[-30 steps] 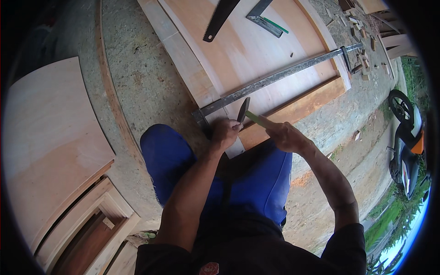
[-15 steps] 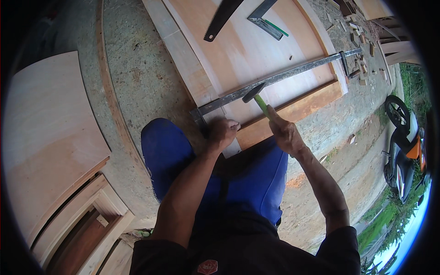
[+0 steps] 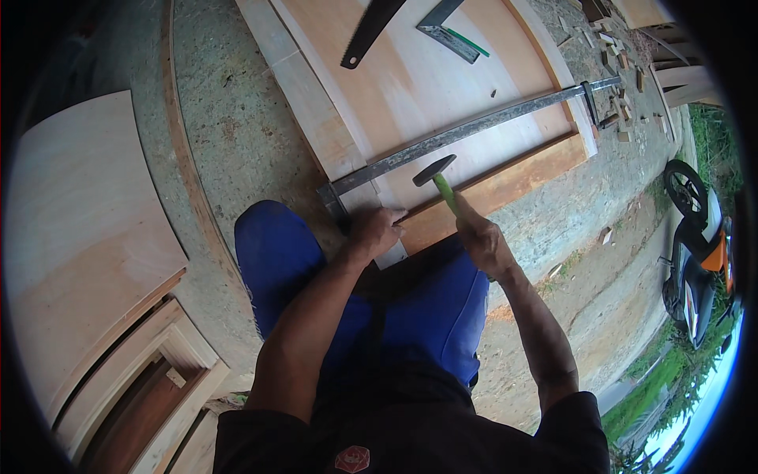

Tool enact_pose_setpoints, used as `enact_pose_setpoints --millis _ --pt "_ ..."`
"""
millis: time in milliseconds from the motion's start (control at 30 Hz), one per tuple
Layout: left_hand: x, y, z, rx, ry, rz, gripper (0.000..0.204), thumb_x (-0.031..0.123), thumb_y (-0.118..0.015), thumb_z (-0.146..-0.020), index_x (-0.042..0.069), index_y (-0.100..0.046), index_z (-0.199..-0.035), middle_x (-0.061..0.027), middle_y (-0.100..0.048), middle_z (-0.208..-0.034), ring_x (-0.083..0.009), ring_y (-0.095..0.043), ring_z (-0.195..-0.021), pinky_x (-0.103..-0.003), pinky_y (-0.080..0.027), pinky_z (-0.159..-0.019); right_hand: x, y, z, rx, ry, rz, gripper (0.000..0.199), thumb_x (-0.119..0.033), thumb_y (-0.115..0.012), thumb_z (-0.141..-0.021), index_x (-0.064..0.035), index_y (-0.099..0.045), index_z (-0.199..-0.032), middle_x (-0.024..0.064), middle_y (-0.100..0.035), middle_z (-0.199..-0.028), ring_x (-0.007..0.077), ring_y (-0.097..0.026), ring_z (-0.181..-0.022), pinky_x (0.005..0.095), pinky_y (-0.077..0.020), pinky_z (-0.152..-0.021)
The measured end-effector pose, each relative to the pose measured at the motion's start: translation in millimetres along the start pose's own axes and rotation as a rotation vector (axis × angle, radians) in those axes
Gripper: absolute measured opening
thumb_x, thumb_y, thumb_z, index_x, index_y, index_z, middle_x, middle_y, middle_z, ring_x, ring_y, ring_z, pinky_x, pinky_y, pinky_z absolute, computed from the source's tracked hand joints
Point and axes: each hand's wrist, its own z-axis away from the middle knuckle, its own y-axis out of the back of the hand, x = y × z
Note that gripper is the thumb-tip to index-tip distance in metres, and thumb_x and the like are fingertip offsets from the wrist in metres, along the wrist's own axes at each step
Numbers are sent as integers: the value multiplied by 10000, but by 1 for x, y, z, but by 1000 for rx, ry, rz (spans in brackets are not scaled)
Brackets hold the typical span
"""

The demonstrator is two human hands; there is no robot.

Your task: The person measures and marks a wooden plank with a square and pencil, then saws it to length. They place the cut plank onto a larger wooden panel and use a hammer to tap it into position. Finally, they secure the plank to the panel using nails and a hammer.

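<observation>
My right hand (image 3: 486,251) is wrapped round the green handle of a hammer (image 3: 433,171); its dark head is raised over the near part of a wooden panel frame (image 3: 304,85). At the frame's near corner, my left hand (image 3: 374,235) rests on the wood with thumb and fingers drawn together beside the end of a brown rail (image 3: 505,183). Whatever lies between those fingertips is too small to make out. A long metal bar clamp (image 3: 466,131) spans the frame just beyond both hands.
A handsaw (image 3: 369,33) and a try square (image 3: 452,38) lie on the panel. Wood offcuts (image 3: 624,103) litter the floor at the far right. To the left are a plywood sheet (image 3: 91,189) and wooden frames (image 3: 170,347). A motorbike (image 3: 699,253) is parked at right.
The hammer head has dropped slightly and turned flatter. My left fingers have shifted a little at the corner, and the whole view has moved slightly.
</observation>
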Motion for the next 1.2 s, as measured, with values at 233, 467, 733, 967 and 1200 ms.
enact_pose_setpoints --millis 233,467,733,967,1200 --pt "11 8 4 14 -1 -63 470 189 -729 -873 69 -655 -1321 -197 -694 -1228 -310 -674 -1138 -365 -500 -1001 12 10 -6 -189 18 120 550 -283 -366 -1083 -19 -339 -1565 -47 -488 -753 71 -454 -685 263 -379 -599" --pt "20 8 2 -23 20 -89 455 203 -729 -874 64 -665 -1303 -190 -693 -1230 -321 -675 -1133 -370 -503 -999 17 8 4 -184 -37 257 491 -124 -508 -1045 -120 -435 -1531 183 -676 -775 166 -637 -724 362 -484 -649" --pt "12 3 4 47 -61 -180 415 199 -704 -880 61 -675 -1270 -204 -711 -1149 -352 -689 -1069 -418 -520 -961 1 -2 6 120 -117 92 529 -82 -544 -1001 -116 -448 -1520 186 -632 -818 281 -632 -749 366 -489 -663" --pt "11 6 7 27 -48 -225 400 203 -683 -886 66 -678 -1262 -221 -722 -1057 -380 -696 -1010 -451 -529 -925 -7 -5 4 224 -226 42 556 -91 -546 -999 -137 -424 -1539 267 -646 -807 356 -689 -733 379 -481 -646" --pt "12 6 11 45 -50 -223 359 188 -669 -883 68 -696 -1220 -228 -712 -1092 -388 -687 -1028 -462 -526 -929 3 3 7 31 -208 64 551 -68 -531 -1002 -113 -416 -1539 221 -653 -803 283 -674 -704 345 -490 -643"
